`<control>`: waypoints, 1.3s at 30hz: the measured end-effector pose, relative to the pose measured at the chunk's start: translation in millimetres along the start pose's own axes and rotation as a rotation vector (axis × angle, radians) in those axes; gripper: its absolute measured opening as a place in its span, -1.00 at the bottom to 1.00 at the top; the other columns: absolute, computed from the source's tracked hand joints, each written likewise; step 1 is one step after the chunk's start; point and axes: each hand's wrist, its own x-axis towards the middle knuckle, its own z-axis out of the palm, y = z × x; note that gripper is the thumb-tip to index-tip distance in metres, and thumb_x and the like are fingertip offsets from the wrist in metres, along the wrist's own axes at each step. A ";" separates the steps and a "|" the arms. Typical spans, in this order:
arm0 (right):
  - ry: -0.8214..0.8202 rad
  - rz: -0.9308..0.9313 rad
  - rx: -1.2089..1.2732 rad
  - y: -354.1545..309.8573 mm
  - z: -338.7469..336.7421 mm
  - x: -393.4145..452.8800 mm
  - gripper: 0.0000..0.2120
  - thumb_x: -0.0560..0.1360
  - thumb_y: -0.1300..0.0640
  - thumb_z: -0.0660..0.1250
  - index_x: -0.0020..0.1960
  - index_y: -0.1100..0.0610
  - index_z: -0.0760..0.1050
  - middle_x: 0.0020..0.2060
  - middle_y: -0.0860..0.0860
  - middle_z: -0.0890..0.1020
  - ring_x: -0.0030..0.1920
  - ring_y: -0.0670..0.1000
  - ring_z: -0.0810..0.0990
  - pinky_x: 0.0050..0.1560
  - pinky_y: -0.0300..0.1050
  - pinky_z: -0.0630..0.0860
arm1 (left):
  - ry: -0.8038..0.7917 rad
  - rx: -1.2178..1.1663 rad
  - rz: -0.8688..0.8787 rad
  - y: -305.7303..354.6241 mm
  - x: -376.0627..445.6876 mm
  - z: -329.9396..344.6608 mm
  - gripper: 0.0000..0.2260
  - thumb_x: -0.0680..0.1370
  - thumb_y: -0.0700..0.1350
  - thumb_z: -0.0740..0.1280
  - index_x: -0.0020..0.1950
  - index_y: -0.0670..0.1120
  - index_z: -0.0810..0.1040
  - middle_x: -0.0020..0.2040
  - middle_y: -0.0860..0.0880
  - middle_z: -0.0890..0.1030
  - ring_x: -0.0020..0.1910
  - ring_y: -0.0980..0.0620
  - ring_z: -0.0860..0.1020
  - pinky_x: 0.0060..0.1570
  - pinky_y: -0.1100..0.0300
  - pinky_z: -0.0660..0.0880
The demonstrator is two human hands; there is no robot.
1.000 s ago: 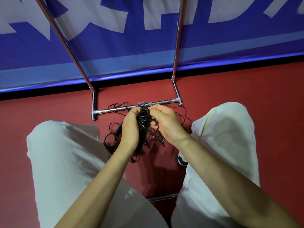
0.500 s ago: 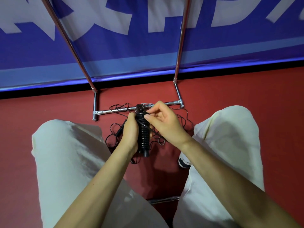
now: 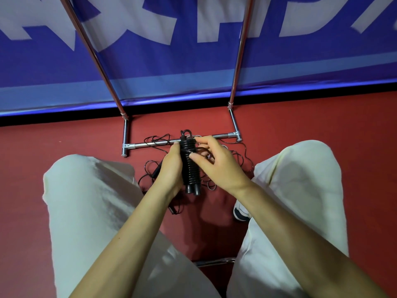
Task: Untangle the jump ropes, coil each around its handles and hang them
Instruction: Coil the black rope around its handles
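A black jump rope [image 3: 190, 166] is wound in tight coils round its two handles, which stand side by side and upright between my hands. My left hand [image 3: 171, 168] grips the bundle from the left. My right hand [image 3: 217, 162] is beside it on the right, thumb and fingertip pinching the thin black cord at the coils. A tangle of more black rope [image 3: 154, 171] lies on the red floor below, with another black handle [image 3: 158, 169] showing left of my left hand.
A chrome rack base [image 3: 150, 144] crosses the floor just beyond my hands, with two uprights [image 3: 238, 61] rising against a blue and white banner [image 3: 171, 61]. My knees in pale trousers flank the tangle. A shoe [image 3: 240, 211] shows at the right.
My right hand came off the top of the bundle and now pinches the cord beside it. More of the coiled handles shows, and the bundle stands more upright.
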 end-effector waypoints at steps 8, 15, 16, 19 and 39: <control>0.029 0.129 0.353 -15.0 -5.3 4.0 -0.88 0.60 0.32 0.22 0.05 0.14 0.47 -0.22 0.04 0.53 -0.37 -0.19 0.48 -0.36 -0.30 0.44 | -0.133 -0.115 -0.052 1.5 -5.4 0.9 -0.53 0.69 0.15 -0.01 0.02 -0.13 0.56 -0.30 -0.09 0.61 -0.45 -0.02 0.51 -0.44 0.19 0.51; 0.063 -0.131 -0.338 -9.7 -11.4 2.7 -0.89 0.58 0.17 0.24 -0.06 0.16 0.52 -0.38 -0.15 0.52 -0.32 -0.13 0.50 -0.22 -0.13 0.41 | -0.051 -0.097 -0.025 -1.7 4.4 -1.3 -0.58 0.68 0.11 0.03 0.03 -0.18 0.52 -0.32 -0.12 0.56 -0.49 -0.03 0.44 -0.47 0.19 0.40; 0.071 -0.176 -0.425 -7.8 -12.2 2.4 -0.86 0.57 0.13 0.22 -0.08 0.14 0.53 -0.35 -0.15 0.52 -0.28 -0.08 0.50 -0.20 -0.07 0.42 | -0.028 -0.067 -0.007 -3.3 5.8 -1.0 -0.59 0.67 0.09 0.04 0.03 -0.20 0.52 -0.32 -0.14 0.57 -0.49 -0.05 0.43 -0.46 0.18 0.39; 0.043 -0.151 -0.329 -10.6 -17.4 1.3 -0.85 0.57 0.17 0.22 -0.12 0.14 0.53 -0.43 -0.19 0.46 -0.35 -0.17 0.44 -0.24 -0.17 0.36 | 0.017 0.041 0.048 -6.5 4.1 2.8 -0.62 0.63 0.01 0.04 -0.03 -0.21 0.54 -0.31 -0.21 0.51 -0.49 -0.07 0.40 -0.47 0.18 0.36; 0.020 0.075 0.414 -15.8 -41.4 19.9 -0.70 0.60 0.29 0.23 -0.28 0.09 0.46 -0.52 -0.17 0.30 -0.51 -0.17 0.19 -0.48 -0.33 0.16 | -0.114 0.251 0.152 -13.0 -2.8 7.7 -0.49 0.68 -0.02 -0.08 -0.14 -0.29 0.52 -0.34 -0.27 0.53 -0.48 -0.09 0.45 -0.44 0.18 0.40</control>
